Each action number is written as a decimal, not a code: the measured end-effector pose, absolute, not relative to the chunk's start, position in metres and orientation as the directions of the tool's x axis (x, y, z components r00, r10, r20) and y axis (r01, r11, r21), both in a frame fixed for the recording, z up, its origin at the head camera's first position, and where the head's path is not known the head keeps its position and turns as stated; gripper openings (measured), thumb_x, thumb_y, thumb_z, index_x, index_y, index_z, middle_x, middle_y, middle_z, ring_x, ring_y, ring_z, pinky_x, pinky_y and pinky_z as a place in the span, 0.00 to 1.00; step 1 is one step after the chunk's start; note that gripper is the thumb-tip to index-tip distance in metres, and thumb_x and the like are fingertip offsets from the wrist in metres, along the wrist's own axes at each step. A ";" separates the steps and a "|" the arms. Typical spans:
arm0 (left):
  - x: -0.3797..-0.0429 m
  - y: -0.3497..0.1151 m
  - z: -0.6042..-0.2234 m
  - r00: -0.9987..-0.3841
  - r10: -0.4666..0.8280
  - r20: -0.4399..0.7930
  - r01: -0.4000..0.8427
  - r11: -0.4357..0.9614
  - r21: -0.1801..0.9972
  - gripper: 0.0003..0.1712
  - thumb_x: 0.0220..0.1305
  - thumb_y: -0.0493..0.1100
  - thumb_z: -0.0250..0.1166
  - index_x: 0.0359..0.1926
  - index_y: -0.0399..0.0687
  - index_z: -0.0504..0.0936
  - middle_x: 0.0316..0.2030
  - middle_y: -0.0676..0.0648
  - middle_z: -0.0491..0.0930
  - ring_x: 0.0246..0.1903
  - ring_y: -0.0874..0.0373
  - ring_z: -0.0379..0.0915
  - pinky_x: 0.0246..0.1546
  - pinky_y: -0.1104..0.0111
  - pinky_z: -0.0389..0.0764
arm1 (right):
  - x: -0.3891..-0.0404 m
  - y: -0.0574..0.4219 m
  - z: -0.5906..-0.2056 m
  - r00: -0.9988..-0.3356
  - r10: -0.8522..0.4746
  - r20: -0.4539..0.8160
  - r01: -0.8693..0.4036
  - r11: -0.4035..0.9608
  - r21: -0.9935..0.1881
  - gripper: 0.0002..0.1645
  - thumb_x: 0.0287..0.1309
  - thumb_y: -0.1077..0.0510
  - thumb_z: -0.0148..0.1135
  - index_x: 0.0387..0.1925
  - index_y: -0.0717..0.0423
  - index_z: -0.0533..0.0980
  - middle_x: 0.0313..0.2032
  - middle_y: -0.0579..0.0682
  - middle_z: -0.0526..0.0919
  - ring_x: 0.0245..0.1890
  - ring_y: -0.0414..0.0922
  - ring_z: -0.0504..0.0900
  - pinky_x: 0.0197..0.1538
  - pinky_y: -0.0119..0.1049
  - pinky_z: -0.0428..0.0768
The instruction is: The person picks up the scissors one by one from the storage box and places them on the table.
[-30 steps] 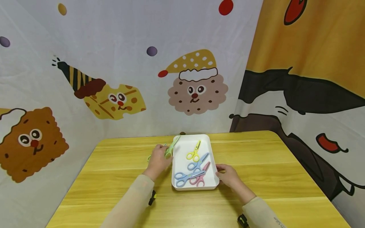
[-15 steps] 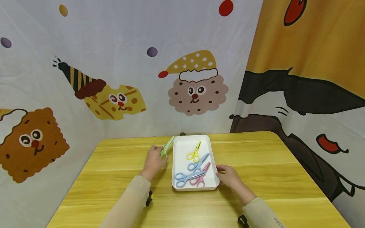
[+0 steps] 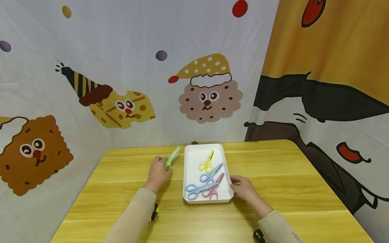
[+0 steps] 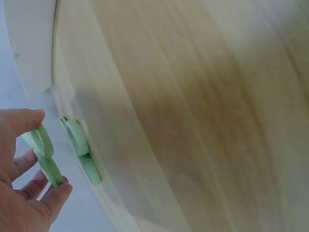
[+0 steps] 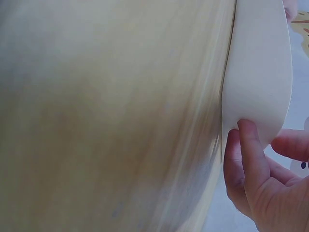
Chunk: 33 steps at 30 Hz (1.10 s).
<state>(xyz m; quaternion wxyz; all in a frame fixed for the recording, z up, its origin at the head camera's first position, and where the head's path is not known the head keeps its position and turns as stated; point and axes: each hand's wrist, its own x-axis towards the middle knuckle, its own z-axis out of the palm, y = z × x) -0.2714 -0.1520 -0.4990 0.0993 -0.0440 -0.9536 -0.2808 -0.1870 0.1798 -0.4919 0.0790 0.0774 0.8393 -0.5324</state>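
My left hand (image 3: 158,172) holds green scissors (image 3: 172,158) by their handles, left of the white tray (image 3: 189,172), blades pointing up and away. In the left wrist view the thumb and fingers pinch the handle loops (image 4: 44,145), and a second pair of green scissors (image 4: 79,140) lies on the table beyond, hidden by the hand in the head view. In the tray lie yellow scissors (image 3: 206,165), pink scissors (image 3: 213,193) and two blue pairs, one of them blue scissors (image 3: 194,190) across the pink ones. My right hand (image 3: 244,187) holds the tray's right side near its front corner.
The tray stands on a wooden table (image 3: 291,189), near the middle. A printed cloth curtain (image 3: 136,50) hangs directly behind the table's back edge, with another printed curtain (image 3: 328,60) on the right.
My left hand has moved left with the green scissors, whose blade tips overlapped the tray's left rim a second ago and now stand apart from it. The right hand and the tray stay put.
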 end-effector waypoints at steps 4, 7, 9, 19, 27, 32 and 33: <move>-0.273 -0.157 -0.502 -0.980 0.021 0.198 0.123 0.847 0.517 0.31 0.49 0.43 0.73 0.54 0.34 0.77 0.49 0.35 0.73 0.47 0.40 0.71 0.48 0.51 0.76 | -0.186 0.180 -0.491 -0.975 0.049 -0.215 0.215 0.431 -0.876 0.23 0.58 0.70 0.55 0.56 0.72 0.70 0.49 0.66 0.76 0.39 0.50 0.78 0.36 0.43 0.84; -0.275 -0.161 -0.505 -0.982 0.018 0.186 0.113 0.851 0.514 0.30 0.50 0.43 0.72 0.54 0.35 0.77 0.50 0.35 0.72 0.47 0.40 0.71 0.48 0.51 0.76 | -0.186 0.180 -0.490 -0.976 0.048 -0.212 0.211 0.436 -0.875 0.23 0.58 0.70 0.55 0.56 0.72 0.70 0.49 0.66 0.76 0.39 0.51 0.78 0.36 0.43 0.84; -0.276 -0.163 -0.506 -0.984 0.019 0.179 0.109 0.853 0.511 0.30 0.50 0.43 0.72 0.55 0.35 0.77 0.50 0.35 0.72 0.47 0.40 0.70 0.47 0.51 0.76 | -0.186 0.180 -0.490 -0.976 0.049 -0.212 0.213 0.431 -0.877 0.23 0.58 0.70 0.55 0.56 0.72 0.70 0.49 0.66 0.76 0.39 0.51 0.79 0.36 0.43 0.84; -0.273 -0.166 -0.501 -0.986 0.013 0.164 0.095 0.860 0.502 0.31 0.50 0.43 0.71 0.56 0.35 0.76 0.50 0.35 0.72 0.48 0.40 0.70 0.47 0.51 0.76 | -0.187 0.180 -0.491 -0.976 0.051 -0.211 0.212 0.431 -0.877 0.23 0.58 0.71 0.55 0.57 0.72 0.70 0.49 0.66 0.76 0.40 0.51 0.78 0.36 0.42 0.84; -0.274 -0.171 -0.502 -0.987 0.014 0.162 0.095 0.856 0.508 0.33 0.50 0.43 0.72 0.56 0.34 0.75 0.51 0.34 0.71 0.50 0.38 0.69 0.48 0.50 0.75 | -0.187 0.179 -0.490 -0.975 0.056 -0.215 0.218 0.429 -0.877 0.23 0.58 0.70 0.55 0.57 0.72 0.70 0.50 0.67 0.76 0.41 0.51 0.78 0.37 0.42 0.84; -0.274 -0.176 -0.502 -0.990 0.009 0.144 0.082 0.858 0.508 0.32 0.51 0.43 0.71 0.57 0.35 0.75 0.52 0.35 0.70 0.51 0.38 0.68 0.49 0.49 0.74 | -0.186 0.179 -0.491 -0.977 0.051 -0.205 0.207 0.413 -0.887 0.23 0.57 0.71 0.55 0.56 0.73 0.70 0.48 0.66 0.76 0.39 0.51 0.78 0.35 0.42 0.84; -0.274 -0.177 -0.502 -0.990 0.012 0.142 0.082 0.860 0.503 0.32 0.52 0.43 0.71 0.57 0.35 0.75 0.52 0.35 0.70 0.51 0.38 0.68 0.49 0.49 0.74 | -0.186 0.180 -0.491 -0.978 0.048 -0.202 0.203 0.408 -0.890 0.23 0.57 0.71 0.55 0.56 0.73 0.70 0.48 0.67 0.76 0.39 0.50 0.78 0.35 0.42 0.84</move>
